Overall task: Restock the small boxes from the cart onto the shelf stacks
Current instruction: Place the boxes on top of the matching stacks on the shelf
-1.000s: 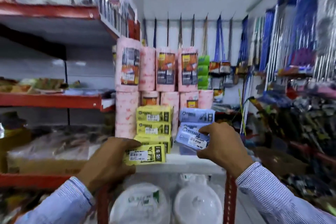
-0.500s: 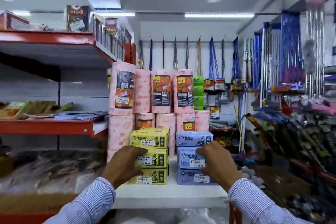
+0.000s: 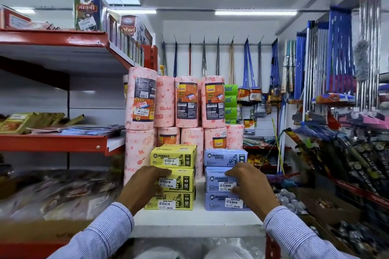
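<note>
Here, the left hand [image 3: 145, 187] has its grip closed around the left end of the middle yellow Miracle garbage-bag box [image 3: 175, 181], fingers curled over its top front edge and thumb low on its face. The right hand [image 3: 251, 187] grips the right end of the middle blue Miracle garbage-bag box [image 3: 219, 180] the same way, fingers draped over the top and thumb pressed near the price sticker. Each held box is the second of three in its own stack: the yellow stack [image 3: 172, 176] on the left, the blue stack [image 3: 224, 178] just beside it on the right, with a narrow gap between them. Both stacks stand on a white shelf [image 3: 195, 218], their printed fronts and price labels facing the viewer. Striped blue-and-white shirt sleeves [image 3: 101, 237] reach in from the bottom corners. Directly behind the boxes, pink Gala kitchen towel rolls [image 3: 187, 102] are stacked two tiers high. Red metal shelves [image 3: 54, 143] holding packaged goods run along the left. Brooms and mops [image 3: 328, 65] hang on the back wall and at right.
</note>
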Tool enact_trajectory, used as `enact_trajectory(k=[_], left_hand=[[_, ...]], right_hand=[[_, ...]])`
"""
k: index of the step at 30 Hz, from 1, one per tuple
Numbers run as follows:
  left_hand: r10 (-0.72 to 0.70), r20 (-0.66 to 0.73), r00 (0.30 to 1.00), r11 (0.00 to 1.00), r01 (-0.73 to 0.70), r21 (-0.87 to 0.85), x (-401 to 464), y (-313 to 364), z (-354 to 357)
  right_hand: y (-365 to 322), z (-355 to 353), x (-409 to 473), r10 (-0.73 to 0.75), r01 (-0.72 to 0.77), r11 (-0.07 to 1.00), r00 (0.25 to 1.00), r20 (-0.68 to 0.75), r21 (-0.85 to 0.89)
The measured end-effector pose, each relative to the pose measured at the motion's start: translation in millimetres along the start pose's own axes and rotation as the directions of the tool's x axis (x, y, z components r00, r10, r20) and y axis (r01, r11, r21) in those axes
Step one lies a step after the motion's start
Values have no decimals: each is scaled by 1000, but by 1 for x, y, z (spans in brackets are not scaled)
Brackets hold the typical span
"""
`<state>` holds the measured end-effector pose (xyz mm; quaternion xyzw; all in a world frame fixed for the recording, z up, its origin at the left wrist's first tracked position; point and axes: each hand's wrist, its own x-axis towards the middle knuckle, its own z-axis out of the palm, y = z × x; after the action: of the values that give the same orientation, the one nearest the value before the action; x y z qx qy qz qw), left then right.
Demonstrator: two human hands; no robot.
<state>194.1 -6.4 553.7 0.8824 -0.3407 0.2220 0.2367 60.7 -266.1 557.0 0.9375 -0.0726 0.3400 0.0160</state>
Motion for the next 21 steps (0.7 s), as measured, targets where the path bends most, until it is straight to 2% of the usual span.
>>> enact_trajectory(k=[17,19,21], left_hand=[[-59,-8,998,994,58,-90,-7,3,9],[0,-42,999,1000,-1,-16,-11,4,14],[116,-101,988,988,-104,116,-19,6,22]], right_hand=[[-1,12,-11,2,1,997,999,-49,74],[0,13,-12,-17,21,998,998,-65,60],[0,16,-17,-53,55,998,995,-88,17]])
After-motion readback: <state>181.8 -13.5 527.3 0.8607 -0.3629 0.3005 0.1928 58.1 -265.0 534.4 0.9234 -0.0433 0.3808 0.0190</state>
